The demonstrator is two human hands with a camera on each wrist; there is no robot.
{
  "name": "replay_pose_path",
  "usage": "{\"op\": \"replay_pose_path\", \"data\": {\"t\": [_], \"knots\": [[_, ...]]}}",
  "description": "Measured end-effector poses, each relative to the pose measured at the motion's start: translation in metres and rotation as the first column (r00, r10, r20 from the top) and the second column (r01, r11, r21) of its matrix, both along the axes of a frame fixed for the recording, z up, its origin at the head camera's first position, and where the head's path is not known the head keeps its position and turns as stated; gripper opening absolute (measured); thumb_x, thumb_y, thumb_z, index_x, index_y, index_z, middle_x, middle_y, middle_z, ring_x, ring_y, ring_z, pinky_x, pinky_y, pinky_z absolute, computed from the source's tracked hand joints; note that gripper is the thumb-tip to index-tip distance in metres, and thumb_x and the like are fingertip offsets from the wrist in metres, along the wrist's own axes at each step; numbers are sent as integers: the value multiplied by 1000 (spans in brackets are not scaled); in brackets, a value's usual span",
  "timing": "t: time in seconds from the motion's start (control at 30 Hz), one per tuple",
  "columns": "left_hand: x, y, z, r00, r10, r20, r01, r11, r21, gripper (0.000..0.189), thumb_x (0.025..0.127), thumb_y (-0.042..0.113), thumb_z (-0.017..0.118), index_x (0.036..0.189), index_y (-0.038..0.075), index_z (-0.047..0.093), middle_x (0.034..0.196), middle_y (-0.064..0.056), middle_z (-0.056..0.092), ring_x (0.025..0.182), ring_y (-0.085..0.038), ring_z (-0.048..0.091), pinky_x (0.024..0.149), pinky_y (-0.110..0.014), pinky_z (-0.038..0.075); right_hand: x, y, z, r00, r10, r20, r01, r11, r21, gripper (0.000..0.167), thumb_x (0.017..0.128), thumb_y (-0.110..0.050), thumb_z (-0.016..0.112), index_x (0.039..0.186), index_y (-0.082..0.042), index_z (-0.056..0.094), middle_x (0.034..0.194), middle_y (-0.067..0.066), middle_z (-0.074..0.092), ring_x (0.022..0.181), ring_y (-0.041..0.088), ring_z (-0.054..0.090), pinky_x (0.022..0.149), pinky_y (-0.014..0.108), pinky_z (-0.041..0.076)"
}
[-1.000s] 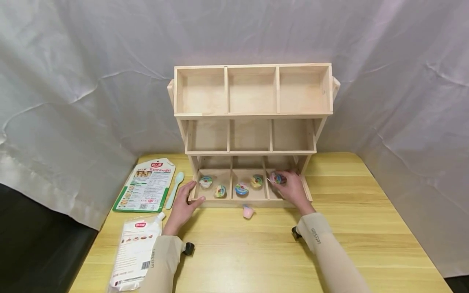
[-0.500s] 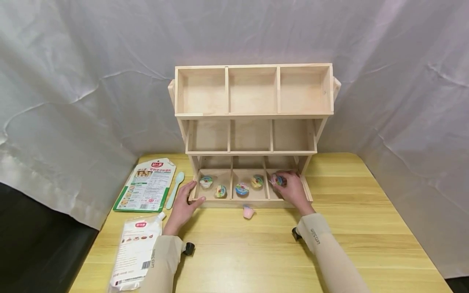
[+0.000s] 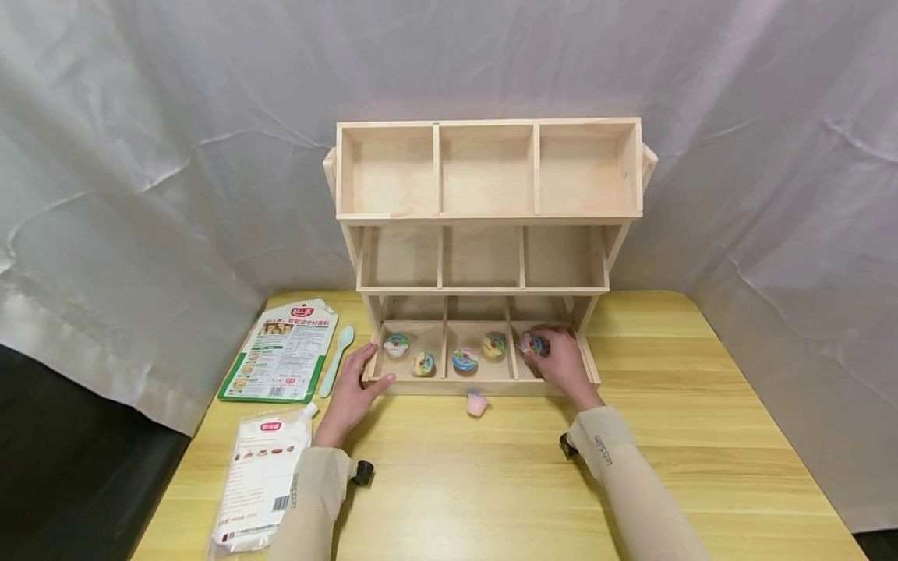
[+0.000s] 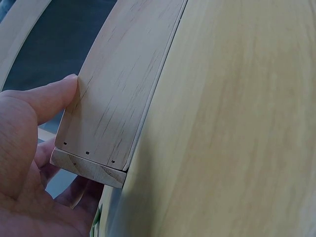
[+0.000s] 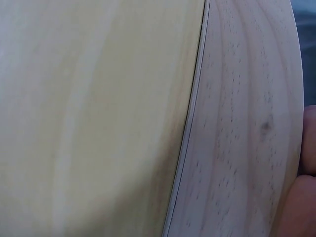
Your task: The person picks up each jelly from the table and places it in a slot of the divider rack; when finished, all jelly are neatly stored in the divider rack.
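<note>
Right hand (image 3: 561,365) pinches a small cup (image 3: 531,344) at the wooden rack's (image 3: 491,220) bottom tier

The small cup is inside the right-hand compartment of the bottom tier, held between thumb and fingers; the hand hides part of it and much of that compartment, so whether the cup touches the compartment floor cannot be told. The left hand (image 3: 352,392) grips the front left corner of the same tier, thumb on the front board (image 4: 118,84) and fingers round the side.

In the middle compartment sit a blue cup (image 3: 464,359) and, farther back, a yellow cup (image 3: 493,345). The left compartment holds a green-topped cup (image 3: 396,345) at the back and a pale yellow cup (image 3: 423,364) nearer the front. A pink cup (image 3: 476,404) lies tipped on the worktop (image 3: 477,499), just before the front board.

Crowding the left hand are a pale green spoon (image 3: 336,362) and, beyond it, a green-edged packet (image 3: 279,351). A white spouted pouch (image 3: 256,483) lies nearer the person, its right side partly covered by the left sleeve (image 3: 312,499). Grey curtain (image 3: 484,62) hangs behind the rack.
</note>
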State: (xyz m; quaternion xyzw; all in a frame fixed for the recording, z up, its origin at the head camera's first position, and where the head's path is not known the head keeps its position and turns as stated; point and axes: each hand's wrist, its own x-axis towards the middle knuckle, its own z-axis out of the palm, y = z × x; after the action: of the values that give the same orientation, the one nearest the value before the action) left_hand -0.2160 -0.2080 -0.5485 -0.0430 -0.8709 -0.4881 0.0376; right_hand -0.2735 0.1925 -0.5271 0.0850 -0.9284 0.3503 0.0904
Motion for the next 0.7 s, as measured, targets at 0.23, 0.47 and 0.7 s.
{"op": "replay_pose_path", "data": {"t": [0.23, 0.47, 0.7], "knots": [[0, 0, 1, 1000, -10, 6, 10, 1000, -6, 77, 97, 30, 74, 160, 6, 36, 167, -18, 29, 155, -39, 27, 128, -55, 23, -1, 1, 0, 1000, 6, 4, -6, 1000, -5, 41, 88, -10, 82, 125, 2, 71, 126, 27, 67, 114, 45, 62, 94, 58, 54], [0, 1, 2, 1000, -8, 1, 8, 1000, -5, 77, 97, 30, 75, 160, 7, 37, 167, -17, 30, 155, -40, 28, 128, -56, 23, -1, 1, 0, 1000, -3, 24, 3, 1000, -2, 45, 88, -12, 81, 129, 1, 69, 128, 28, 65, 116, 46, 60, 96, 59, 52], [0, -1, 2, 1000, -12, 9, 12, 1000, -21, 77, 97, 31, 74, 160, 7, 36, 167, -17, 29, 155, -40, 27, 128, -56, 23, -1, 1, -1, 999, 3, 34, -4, 1000, 6, 49, 87, -14, 84, 131, 1, 68, 130, 28, 63, 117, 46, 61, 100, 61, 52]]}}
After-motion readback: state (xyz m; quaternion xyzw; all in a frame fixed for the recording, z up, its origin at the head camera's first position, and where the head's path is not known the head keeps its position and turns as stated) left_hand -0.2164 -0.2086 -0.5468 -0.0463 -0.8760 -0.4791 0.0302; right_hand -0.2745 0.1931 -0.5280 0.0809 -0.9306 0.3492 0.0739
